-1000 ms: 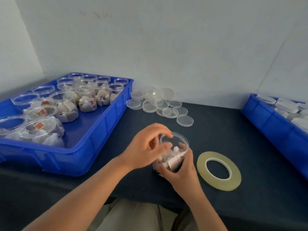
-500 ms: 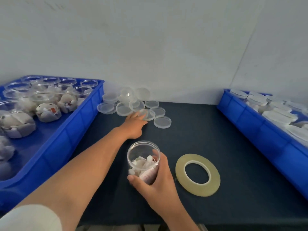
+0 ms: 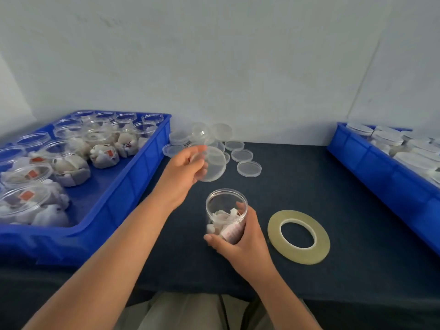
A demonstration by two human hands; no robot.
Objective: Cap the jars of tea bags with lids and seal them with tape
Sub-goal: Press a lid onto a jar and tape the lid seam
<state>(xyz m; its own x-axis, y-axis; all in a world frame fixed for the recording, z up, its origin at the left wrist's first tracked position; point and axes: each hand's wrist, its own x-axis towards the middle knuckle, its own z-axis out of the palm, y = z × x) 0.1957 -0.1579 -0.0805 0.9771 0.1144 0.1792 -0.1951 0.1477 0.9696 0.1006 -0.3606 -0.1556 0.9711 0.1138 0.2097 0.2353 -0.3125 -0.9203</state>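
Note:
A clear open jar (image 3: 225,211) holding tea bags stands on the dark table near its front. My right hand (image 3: 240,244) grips it from the right and below. Above and behind the jar, my left hand (image 3: 182,173) pinches a clear round lid (image 3: 214,164), held tilted in the air. A flat roll of yellowish tape (image 3: 298,236) lies on the table just right of the jar, untouched. Several loose clear lids (image 3: 240,156) are scattered at the back by the wall.
A blue tray (image 3: 123,198) on the left holds several open jars of tea bags. Another blue tray (image 3: 390,179) at the right edge holds several lidded jars. A white wall closes the back of the table.
My left hand reached back to the lid pile, picked up one lid and now holds it raised above the table, nearer the jar. The right hand kept its hold on the jar.

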